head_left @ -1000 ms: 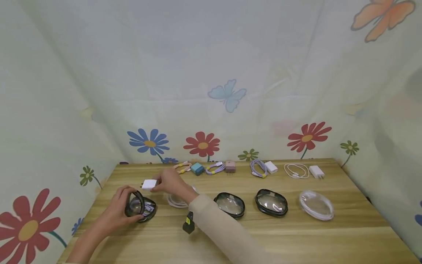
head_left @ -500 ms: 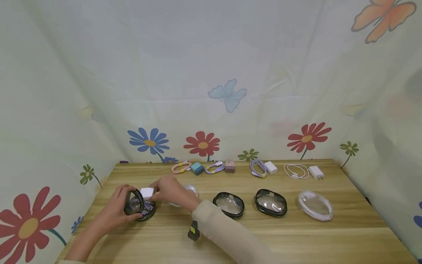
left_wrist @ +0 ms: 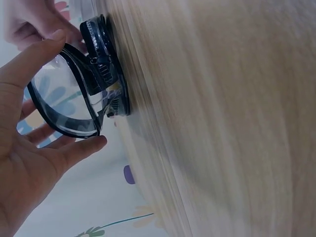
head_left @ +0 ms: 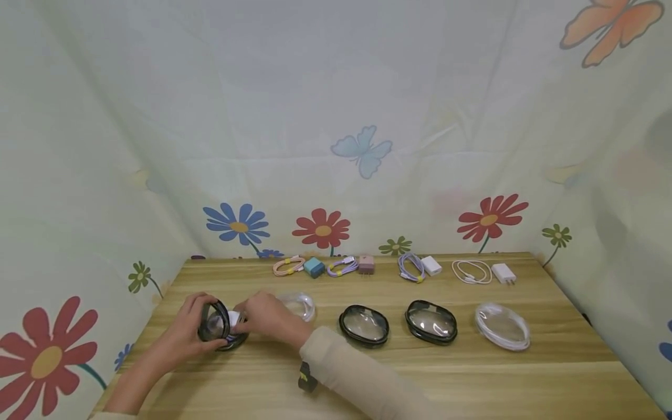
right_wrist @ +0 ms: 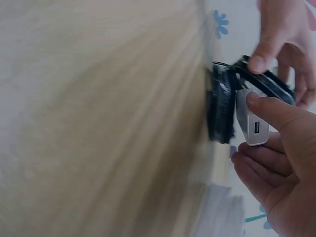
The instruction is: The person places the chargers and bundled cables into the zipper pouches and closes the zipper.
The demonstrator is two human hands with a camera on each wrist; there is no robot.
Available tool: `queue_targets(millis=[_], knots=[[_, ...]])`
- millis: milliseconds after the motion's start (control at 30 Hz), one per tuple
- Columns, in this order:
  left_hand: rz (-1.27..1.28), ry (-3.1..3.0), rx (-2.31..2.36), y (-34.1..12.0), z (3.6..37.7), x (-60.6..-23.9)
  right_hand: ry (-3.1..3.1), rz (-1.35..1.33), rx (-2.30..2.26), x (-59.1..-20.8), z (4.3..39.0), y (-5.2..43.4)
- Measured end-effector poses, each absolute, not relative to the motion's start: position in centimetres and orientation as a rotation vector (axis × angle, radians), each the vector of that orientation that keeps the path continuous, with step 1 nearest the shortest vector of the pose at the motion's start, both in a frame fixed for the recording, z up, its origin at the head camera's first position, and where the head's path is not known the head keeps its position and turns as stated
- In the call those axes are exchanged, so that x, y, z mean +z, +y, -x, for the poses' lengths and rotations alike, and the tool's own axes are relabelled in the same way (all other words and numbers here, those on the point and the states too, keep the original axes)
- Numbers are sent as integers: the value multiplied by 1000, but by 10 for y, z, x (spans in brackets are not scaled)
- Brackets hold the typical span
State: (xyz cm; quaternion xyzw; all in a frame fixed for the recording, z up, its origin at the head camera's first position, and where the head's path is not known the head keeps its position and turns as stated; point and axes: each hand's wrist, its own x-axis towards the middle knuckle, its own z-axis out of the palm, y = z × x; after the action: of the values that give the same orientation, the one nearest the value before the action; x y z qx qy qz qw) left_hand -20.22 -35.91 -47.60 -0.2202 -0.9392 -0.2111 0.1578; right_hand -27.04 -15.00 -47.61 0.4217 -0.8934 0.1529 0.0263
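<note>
Fingers of the left hand (head_left: pixel 185 331) curl round the raised clear lid (head_left: pixel 212 322) of a small black-rimmed case (head_left: pixel 226 332), thumb on one edge and fingertips on the other, holding it tipped up on its hinge; the left wrist view shows the lid standing open off the zippered base. Just beside it, the right hand (head_left: pixel 268 319) pinches a white charger (head_left: pixel 234 318) between thumb and fingers, its port end facing out in the right wrist view (right_wrist: pixel 253 127), and holds it at the mouth of the open case, touching or nearly touching the base. The case sits near the front left of the wooden table (head_left: pixel 420 379).

Just behind the right hand lies a clear case (head_left: pixel 299 304). To the right, in a row, stand two closed black cases (head_left: pixel 364 325) (head_left: pixel 431 321) and another clear one (head_left: pixel 503 325). Along the back edge lie coiled cables and chargers: pink cable (head_left: pixel 288 266), blue charger (head_left: pixel 314 268), purple cable (head_left: pixel 342 266), pink charger (head_left: pixel 366 265), another purple cable (head_left: pixel 410 267) with a white charger (head_left: pixel 431 266), and a white cable (head_left: pixel 472 271) with a white charger (head_left: pixel 503 273). A flowered cloth (head_left: pixel 336 146) hangs behind.
</note>
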Motion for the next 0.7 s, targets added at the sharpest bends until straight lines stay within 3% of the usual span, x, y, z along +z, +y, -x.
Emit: queue_targets(millis=[700], knots=[[633, -2718, -613, -359, 202, -475, -2748, -1461, 466, -479, 275, -147]])
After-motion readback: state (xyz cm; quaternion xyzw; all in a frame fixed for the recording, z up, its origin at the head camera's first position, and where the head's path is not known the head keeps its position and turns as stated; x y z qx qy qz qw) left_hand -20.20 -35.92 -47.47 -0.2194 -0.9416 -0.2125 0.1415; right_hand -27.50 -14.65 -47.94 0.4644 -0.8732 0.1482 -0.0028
